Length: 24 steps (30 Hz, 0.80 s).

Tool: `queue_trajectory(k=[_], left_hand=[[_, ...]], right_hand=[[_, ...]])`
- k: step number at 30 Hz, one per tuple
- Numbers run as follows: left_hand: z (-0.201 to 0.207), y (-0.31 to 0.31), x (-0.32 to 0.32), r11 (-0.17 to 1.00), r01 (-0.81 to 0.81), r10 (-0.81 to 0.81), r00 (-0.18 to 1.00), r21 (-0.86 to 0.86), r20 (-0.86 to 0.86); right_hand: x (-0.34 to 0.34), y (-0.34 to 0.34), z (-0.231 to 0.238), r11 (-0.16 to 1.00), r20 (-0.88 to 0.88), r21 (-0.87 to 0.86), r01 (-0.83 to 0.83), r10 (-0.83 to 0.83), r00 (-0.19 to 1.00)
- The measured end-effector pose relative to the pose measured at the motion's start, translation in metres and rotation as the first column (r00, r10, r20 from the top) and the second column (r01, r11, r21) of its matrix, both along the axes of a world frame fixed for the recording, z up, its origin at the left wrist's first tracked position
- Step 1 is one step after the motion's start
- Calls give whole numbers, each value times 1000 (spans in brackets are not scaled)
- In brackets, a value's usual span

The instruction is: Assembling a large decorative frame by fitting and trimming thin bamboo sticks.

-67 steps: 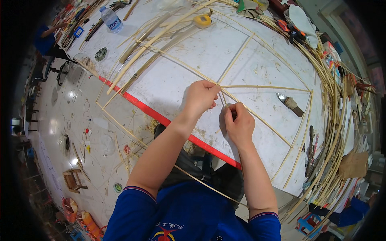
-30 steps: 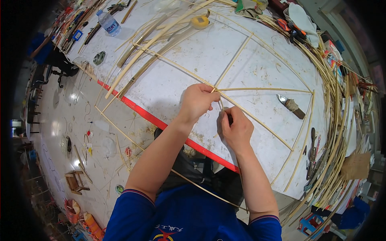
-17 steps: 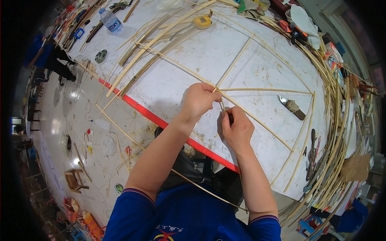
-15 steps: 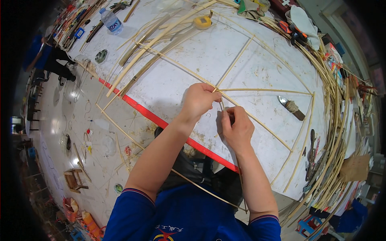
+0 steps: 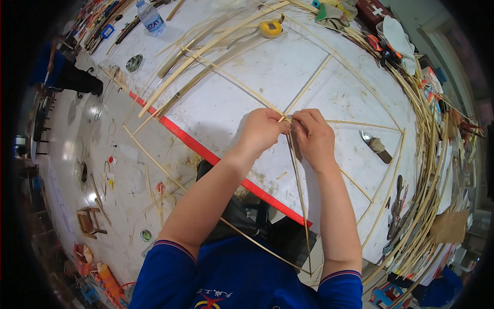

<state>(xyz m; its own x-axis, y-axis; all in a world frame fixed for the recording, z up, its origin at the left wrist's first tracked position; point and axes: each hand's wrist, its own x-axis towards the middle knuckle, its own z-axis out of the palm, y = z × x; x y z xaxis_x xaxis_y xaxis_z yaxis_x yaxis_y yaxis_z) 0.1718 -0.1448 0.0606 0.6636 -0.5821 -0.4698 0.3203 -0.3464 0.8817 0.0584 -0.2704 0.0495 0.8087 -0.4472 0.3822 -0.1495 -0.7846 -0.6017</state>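
Observation:
A large frame of thin bamboo strips (image 5: 310, 83) spreads over the white table and past its front edge, with several strips meeting at a joint in the middle. My left hand (image 5: 261, 133) is closed around strips just left of this joint, thumb and fingers pinched together. Close on the right, my right hand (image 5: 315, 138) is also pinched at the joint; its fingertips hide whatever small thing they grip. From below the joint, one strip runs down toward my lap. A knife with a wrapped handle (image 5: 380, 149) lies on the table to the right.
A yellow tape measure (image 5: 271, 29) and a water bottle (image 5: 151, 20) are at the back. Long bamboo strips (image 5: 423, 170) pile along the right side. Red trim (image 5: 198, 146) marks the near table edge. Left, a person (image 5: 72, 74) stands beyond a small wooden stool (image 5: 91, 222).
My right hand has moved up and slightly right, from the strip below the joint to the joint itself. My left hand stays at the joint. The whole view has shifted a little.

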Motion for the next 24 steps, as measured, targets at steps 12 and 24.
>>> queue_trajectory(k=[12, 24], left_hand=[[-1, 1, 0, 1000, 10, -10, 1000, -4, -4], [-1, 3, 1, 1000, 19, -19, 1000, -15, -18]], right_hand=[[5, -2, 2, 992, -29, 121, 29, -25, 999], [9, -12, 16, 979, -172, 204, -21, 57, 984]])
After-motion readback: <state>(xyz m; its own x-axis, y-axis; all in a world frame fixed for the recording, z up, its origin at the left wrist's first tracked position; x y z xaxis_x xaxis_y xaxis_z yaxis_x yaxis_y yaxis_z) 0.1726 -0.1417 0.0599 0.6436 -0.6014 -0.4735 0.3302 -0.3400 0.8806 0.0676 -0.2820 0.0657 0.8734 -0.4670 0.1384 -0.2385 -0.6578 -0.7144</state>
